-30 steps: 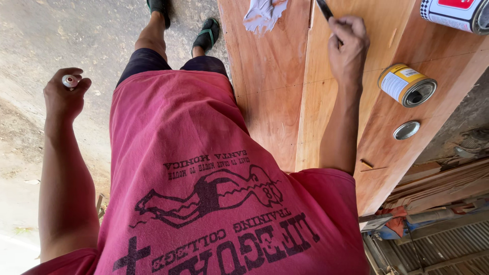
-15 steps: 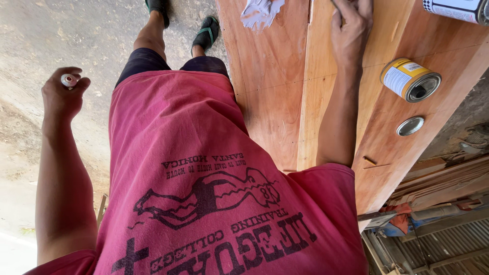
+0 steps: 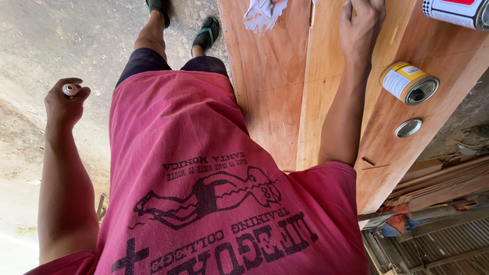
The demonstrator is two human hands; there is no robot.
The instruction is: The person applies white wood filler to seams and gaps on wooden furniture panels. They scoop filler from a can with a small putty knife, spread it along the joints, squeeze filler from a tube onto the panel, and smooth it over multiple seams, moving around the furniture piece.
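Wooden board (image 3: 326, 102), right hand (image 3: 359, 23) farther up

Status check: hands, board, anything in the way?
Left hand shut on small tube, off the board. Right hand flat on plywood board. White filler blob beside it; open can, lid nearby.

L hand (image 3: 65, 102) fisted — R hand (image 3: 360, 23) flat, arm straight.

An open yellow tin (image 3: 409, 82) lies on its side on the wooden bench (image 3: 270, 102), its round lid (image 3: 408, 128) flat just beside it. A red and white can (image 3: 456, 11) sits at the top edge. White rag (image 3: 262, 14) on the boards. Stacked timber (image 3: 443, 181) beyond the bench. Green sandals (image 3: 206, 33) on concrete floor (image 3: 56, 40).
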